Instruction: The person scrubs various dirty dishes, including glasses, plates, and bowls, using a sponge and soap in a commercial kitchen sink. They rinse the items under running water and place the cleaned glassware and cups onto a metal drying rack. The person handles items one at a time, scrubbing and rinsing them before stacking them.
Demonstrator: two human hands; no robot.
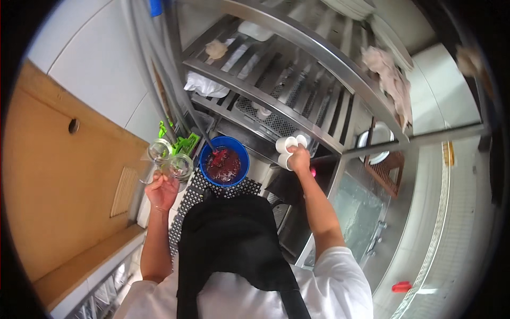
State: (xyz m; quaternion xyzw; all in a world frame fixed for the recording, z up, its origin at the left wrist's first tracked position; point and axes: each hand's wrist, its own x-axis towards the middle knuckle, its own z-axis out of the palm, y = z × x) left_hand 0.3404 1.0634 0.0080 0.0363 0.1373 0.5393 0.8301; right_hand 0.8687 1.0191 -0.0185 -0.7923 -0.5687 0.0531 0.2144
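Observation:
At the left, my left hand [162, 191] grips clear glass cups; one glass cup [159, 150] is above the fingers and another glass cup [181, 165] is to their right. My right hand [299, 158] is closed around several small white cups [285, 145], bunched together in front of a steel rack. Just beyond them, a plastic mesh crate [275, 115] sits low in the rack, with a small white item [263, 112] inside. Both arms reach forward, away from my black apron [231, 239].
A blue bucket [244, 175] of dark reddish liquid stands on a perforated black mat [191, 203], a pole leaning in it. Other poles [145, 67] lean at the left wall. The slatted steel rack [275, 97] rises ahead. At the right is a water-filled steel sink [354, 211].

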